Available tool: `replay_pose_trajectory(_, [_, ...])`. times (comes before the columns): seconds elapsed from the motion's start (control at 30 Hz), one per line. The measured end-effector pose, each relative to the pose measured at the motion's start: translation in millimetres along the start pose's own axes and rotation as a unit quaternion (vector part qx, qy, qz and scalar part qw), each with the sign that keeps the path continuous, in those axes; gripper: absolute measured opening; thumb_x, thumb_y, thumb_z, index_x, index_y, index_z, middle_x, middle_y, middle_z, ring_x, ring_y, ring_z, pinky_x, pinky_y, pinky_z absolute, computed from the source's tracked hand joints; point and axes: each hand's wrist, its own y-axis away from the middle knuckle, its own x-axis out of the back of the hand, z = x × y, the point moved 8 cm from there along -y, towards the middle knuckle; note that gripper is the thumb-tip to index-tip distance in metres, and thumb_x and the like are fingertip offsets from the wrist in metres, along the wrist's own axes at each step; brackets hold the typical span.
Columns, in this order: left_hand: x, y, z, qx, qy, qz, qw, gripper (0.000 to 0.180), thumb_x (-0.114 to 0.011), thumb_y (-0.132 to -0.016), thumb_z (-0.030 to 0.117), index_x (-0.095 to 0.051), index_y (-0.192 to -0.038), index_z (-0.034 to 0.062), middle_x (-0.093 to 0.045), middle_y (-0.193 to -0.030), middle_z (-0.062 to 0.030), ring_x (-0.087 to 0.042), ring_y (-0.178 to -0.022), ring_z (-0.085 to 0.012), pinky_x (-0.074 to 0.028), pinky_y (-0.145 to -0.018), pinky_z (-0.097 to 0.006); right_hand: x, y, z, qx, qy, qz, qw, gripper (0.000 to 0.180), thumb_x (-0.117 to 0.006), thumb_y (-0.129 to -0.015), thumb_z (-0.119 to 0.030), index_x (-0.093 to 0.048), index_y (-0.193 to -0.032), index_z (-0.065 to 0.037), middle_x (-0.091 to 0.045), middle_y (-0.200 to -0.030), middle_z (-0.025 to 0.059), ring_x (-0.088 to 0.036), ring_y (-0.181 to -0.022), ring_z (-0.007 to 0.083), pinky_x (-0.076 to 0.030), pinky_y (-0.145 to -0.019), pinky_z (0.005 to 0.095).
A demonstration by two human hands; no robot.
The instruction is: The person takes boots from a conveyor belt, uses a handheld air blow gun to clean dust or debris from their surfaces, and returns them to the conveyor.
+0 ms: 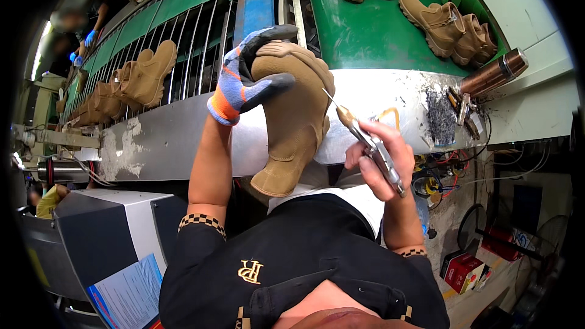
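My left hand (247,82), in a blue and orange glove with dark coated fingers, grips a tan boot (291,109) at its toe and sole. The boot hangs toe up, with its shaft pointing down toward my lap. In my bare right hand (395,161) is a silver hand tool (379,153) with a brass-coloured collar and a thin pointed tip. That tip is close to the edge of the boot's sole; whether it touches, I cannot tell.
A metal bench ledge (164,152) runs across in front of me. Tan boots (149,76) stand on a wire rack at left, and more boots (436,21) sit on a green belt (359,36). A copper-coloured flask (495,72) lies by small tools at right.
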Motion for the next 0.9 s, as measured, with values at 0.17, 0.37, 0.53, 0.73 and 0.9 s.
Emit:
replay_pose_trajectory(0.17, [-4.1,-13.5,-7.6,0.021,-0.014,-0.012,1.000,0.068,-0.076,-0.074,0.019,-0.050,-0.134,-0.0019,-0.064,-0.117,-0.0105,-0.060,-0.109,-0.0175,-0.046,-0.097,-0.031,-11.1,-60.8,-4.8,0.031,0.054,0.000,0.998,0.044,-0.055,-0.084,-0.002,-0.052,-0.127,0.006,-0.058,-0.066,0.0061,-0.057,-0.058,0.0106,-0.045,-0.056,0.0244])
replay_pose_trajectory(0.37, [13.8,-23.4,-31.9,0.049,-0.001,-0.011,0.999,0.073,-0.077,-0.075,0.034,-0.051,-0.133,-0.0024,-0.065,-0.116,-0.0117,-0.061,-0.108,-0.0190,-0.048,-0.096,-0.034,-17.8,-56.3,35.9,-0.029,-0.038,0.050,0.998,0.044,-0.056,-0.088,-0.005,-0.050,-0.130,0.007,-0.055,-0.065,0.0038,-0.049,-0.053,0.0080,-0.038,-0.050,0.0232])
replay_pose_trajectory(0.53, [17.8,-28.3,-44.6,0.059,0.011,-0.005,0.998,0.078,-0.075,-0.075,0.045,-0.051,-0.132,-0.0026,-0.065,-0.113,-0.0121,-0.062,-0.107,-0.0196,-0.048,-0.095,-0.034,-25.6,-43.3,59.1,-0.082,-0.133,0.085,0.984,0.046,-0.057,-0.089,-0.008,-0.047,-0.131,0.008,-0.053,-0.063,0.0063,-0.048,-0.052,0.0101,-0.035,-0.048,0.0237])
replay_pose_trajectory(0.73, [17.5,-34.6,-51.6,0.063,0.018,-0.018,0.998,0.081,-0.076,-0.074,0.048,-0.051,-0.131,-0.0028,-0.066,-0.113,-0.0121,-0.063,-0.104,-0.0197,-0.050,-0.093,-0.034,-25.7,-24.7,73.4,-0.080,-0.145,0.099,0.981,0.045,-0.055,-0.090,-0.009,-0.046,-0.131,0.009,-0.051,-0.061,0.0058,-0.048,-0.051,0.0114,-0.036,-0.048,0.0251])
replay_pose_trajectory(0.9, [27.1,-39.3,-62.6,0.051,0.019,-0.006,0.999,0.081,-0.073,-0.076,0.053,-0.052,-0.130,-0.0036,-0.066,-0.111,-0.0108,-0.063,-0.102,-0.0194,-0.050,-0.092,-0.033,-34.8,13.1,100.5,-0.093,-0.139,0.117,0.979,0.046,-0.057,-0.090,-0.011,-0.045,-0.131,0.008,-0.053,-0.062,0.0073,-0.049,-0.053,0.0117,-0.040,-0.051,0.0258])
